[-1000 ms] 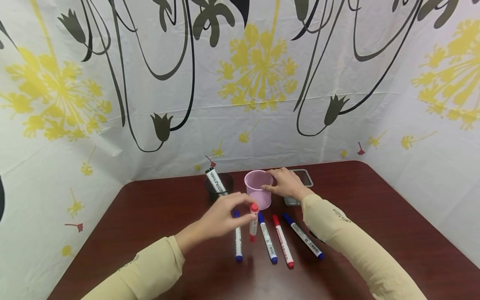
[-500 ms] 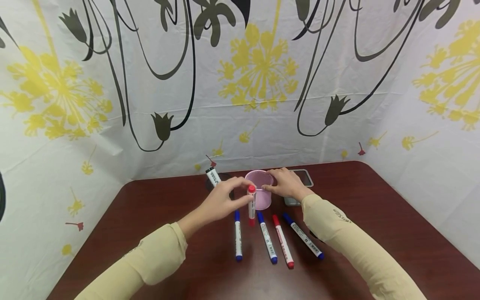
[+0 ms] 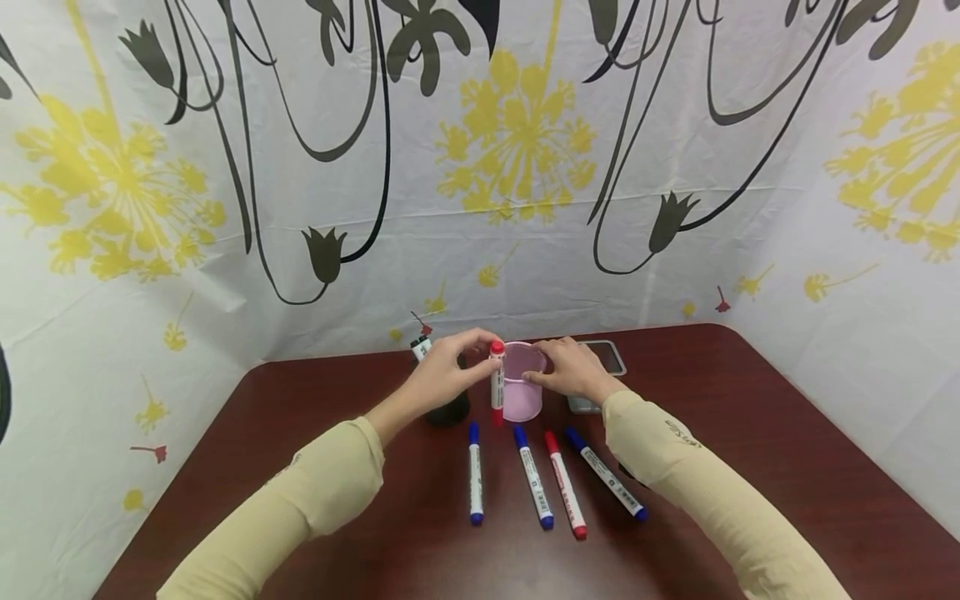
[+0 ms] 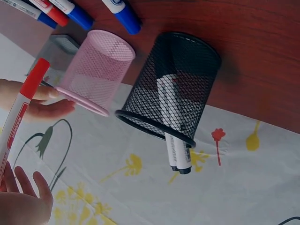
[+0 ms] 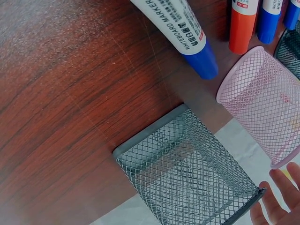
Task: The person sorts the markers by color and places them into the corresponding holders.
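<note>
My left hand [image 3: 444, 372] pinches a red whiteboard marker [image 3: 497, 385] near its upper end, between thumb and fingers. The marker stands upright in front of the left side of a pink mesh pen holder [image 3: 522, 402], overlapping it in the head view. In the left wrist view its red end [image 4: 35, 78] is near that holder's rim. My right hand [image 3: 576, 368] holds the pink holder by the right side of its rim, thumb on the near side and fingers on the far side. Its fingers [image 5: 276, 199] show at the rim in the right wrist view.
Left of the pink holder stands a black mesh holder [image 4: 197, 70] with two black-capped markers [image 4: 176, 126] inside. A grey mesh holder [image 5: 187, 164] stands on the right. Blue markers [image 3: 533, 479] and a red marker [image 3: 567, 487] lie on the dark table [image 3: 360, 517], before a patterned cloth.
My left hand has carried the red marker up and away from me, from above the lying markers to beside the pink holder's rim. My right hand has stayed on the holder.
</note>
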Demonstrator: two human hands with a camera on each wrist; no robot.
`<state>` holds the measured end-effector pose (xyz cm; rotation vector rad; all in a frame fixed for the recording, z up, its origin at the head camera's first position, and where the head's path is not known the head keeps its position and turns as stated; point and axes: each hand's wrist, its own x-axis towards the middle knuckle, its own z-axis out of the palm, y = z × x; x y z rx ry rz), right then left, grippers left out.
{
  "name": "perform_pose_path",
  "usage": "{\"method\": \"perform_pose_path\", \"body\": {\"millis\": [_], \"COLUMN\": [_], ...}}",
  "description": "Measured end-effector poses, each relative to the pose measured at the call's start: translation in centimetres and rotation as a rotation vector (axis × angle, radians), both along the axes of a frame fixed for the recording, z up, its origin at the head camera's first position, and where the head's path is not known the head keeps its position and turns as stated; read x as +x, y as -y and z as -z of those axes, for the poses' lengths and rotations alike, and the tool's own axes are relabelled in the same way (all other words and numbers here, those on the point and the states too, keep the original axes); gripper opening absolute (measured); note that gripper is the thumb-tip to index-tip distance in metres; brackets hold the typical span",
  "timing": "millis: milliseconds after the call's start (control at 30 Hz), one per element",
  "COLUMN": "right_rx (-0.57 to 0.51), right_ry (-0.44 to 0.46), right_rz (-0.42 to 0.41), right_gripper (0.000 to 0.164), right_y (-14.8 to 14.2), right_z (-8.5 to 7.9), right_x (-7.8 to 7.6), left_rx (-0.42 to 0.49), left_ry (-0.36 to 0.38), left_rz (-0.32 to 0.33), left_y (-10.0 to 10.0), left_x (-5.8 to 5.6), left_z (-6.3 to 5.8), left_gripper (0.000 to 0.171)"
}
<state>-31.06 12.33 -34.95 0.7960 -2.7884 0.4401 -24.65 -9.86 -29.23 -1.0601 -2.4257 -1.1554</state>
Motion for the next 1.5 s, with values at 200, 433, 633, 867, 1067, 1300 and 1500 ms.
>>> {"method": "perform_pose_path", "body": {"millis": [200,433,633,867,1067,1300,1500], "right_rx": [0.003,0.007,0.002,0.005,0.003,0.008,0.006], "right_ry": [-0.009,-0.012,-0.009,-0.01,-0.017,-0.022,-0.017], "right_rz": [-0.006,-0.009,-0.012,-0.012,-0.013,-0.015,-0.016], "right_gripper": [0.058,0.058,0.058,0.058,0.058,0.057,0.058], "right_y": [-0.1,-0.1,-0.1,-0.2,-0.2,-0.2,-0.2], "right_z": [0.2,0.3,0.2,0.2,0.1,0.0,0.0], "right_x": [0.0,-0.1,-0.1,-0.2,-0.1,0.0,0.0], "left_rx": [0.008,0.028,0.027,0.045,0.062,0.086,0.088], "left_ry": [0.007,0.001,0.001,-0.003,0.029,0.025,-0.004], "left_rz": [-0.013,-0.003,-0.031,-0.024,-0.049,-0.075,-0.08], "left_y": [-0.1,-0.4,-0.6,-0.8,-1.0,-1.3,-1.6], "left_x": [-0.9,-1.7,-2.2,-2.9,-3.5,-4.0,-4.6], "left_z": [-0.3,-0.9,-1.6,-1.9,-2.4,-3.3,-3.6], "left_gripper": [0.018,0.019,0.019,0.022,0.021,0.023,0.023]}}
